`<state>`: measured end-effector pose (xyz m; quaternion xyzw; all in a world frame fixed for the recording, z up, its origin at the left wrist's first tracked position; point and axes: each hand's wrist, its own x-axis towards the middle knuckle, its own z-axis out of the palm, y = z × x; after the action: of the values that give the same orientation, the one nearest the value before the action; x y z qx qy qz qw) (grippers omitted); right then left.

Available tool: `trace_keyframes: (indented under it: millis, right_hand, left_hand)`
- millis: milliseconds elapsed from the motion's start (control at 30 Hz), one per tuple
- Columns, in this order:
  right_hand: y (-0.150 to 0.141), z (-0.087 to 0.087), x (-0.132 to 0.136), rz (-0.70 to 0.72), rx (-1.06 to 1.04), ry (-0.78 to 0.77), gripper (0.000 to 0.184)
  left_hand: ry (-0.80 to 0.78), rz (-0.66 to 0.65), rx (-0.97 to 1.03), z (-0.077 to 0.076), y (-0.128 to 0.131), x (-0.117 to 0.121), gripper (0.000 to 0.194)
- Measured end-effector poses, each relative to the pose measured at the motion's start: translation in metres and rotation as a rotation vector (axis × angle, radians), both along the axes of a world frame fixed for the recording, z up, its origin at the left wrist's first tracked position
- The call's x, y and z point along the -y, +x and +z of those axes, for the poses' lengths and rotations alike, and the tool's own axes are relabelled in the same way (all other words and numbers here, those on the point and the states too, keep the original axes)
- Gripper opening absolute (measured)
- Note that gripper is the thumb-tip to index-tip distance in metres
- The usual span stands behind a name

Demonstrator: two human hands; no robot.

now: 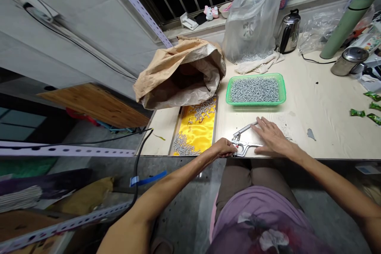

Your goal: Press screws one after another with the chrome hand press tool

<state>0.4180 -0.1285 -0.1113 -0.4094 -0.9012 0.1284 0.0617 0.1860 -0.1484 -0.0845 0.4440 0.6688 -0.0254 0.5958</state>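
Your left hand (224, 148) hides part of the silver hand pliers' (246, 146) head — whatever it pinches, you can't tell. Your right hand (271, 137) covers the lower handle's end; the plastic bag (248, 20) runs off the top.

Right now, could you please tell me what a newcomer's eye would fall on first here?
Probably the bright green basket, full of small metal pieces, then the gaping brown sack to its left. Shiny yellow sheet with more metal pieces lies in front of the sack. Near the front of the table, a silvery hand tool reaches from left hand to right hand.
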Motion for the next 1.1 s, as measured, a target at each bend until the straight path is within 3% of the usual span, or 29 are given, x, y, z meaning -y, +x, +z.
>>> trace_keyframes:
  millis: [100, 300, 433, 533, 600, 700, 800, 867, 1000, 1100]
  right_hand:
    - [0.003, -0.001, -0.018, 0.048, 0.069, -0.024, 0.102]
    - [-0.004, 0.007, -0.022, 0.054, 0.111, 0.009, 0.094]
    - [-0.006, 0.014, -0.017, 0.045, 0.109, 0.007, 0.072]
    - [-0.006, 0.018, -0.013, 0.033, 0.084, -0.006, 0.048]
    - [-0.007, 0.022, -0.009, 0.02, 0.09, -0.022, 0.036]
    - [-0.01, 0.026, -0.003, 0.002, 0.101, -0.034, 0.026]
    - [-0.011, 0.026, 0.001, -0.011, 0.099, -0.036, 0.028]
    - [-0.009, 0.025, 0.003, -0.011, 0.088, -0.035, 0.038]
    - [0.001, 0.019, 0.009, -0.028, 0.104, -0.046, 0.067]
    - [0.008, 0.014, 0.014, -0.087, 0.087, -0.041, 0.068]
  left_hand:
    - [0.002, 0.013, -0.006, 0.0, 0.0, 0.001, 0.03]
    - [0.001, 0.035, 0.015, -0.002, 0.001, 0.002, 0.034]
    - [0.011, 0.021, -0.001, -0.002, 0.0, 0.002, 0.036]
    - [0.045, -0.092, -0.086, 0.001, -0.002, 0.005, 0.037]
    - [0.207, -0.195, -0.233, 0.002, 0.0, 0.008, 0.034]
    - [0.641, -0.348, -0.407, 0.0, 0.01, 0.013, 0.019]
    - [0.964, -0.571, -0.323, -0.009, 0.028, 0.009, 0.031]
    - [1.048, -0.684, -0.233, -0.017, 0.038, 0.002, 0.048]
    - [1.016, -0.798, -0.18, -0.028, 0.046, -0.011, 0.064]
    - [0.997, -0.85, -0.216, -0.028, 0.048, -0.015, 0.069]
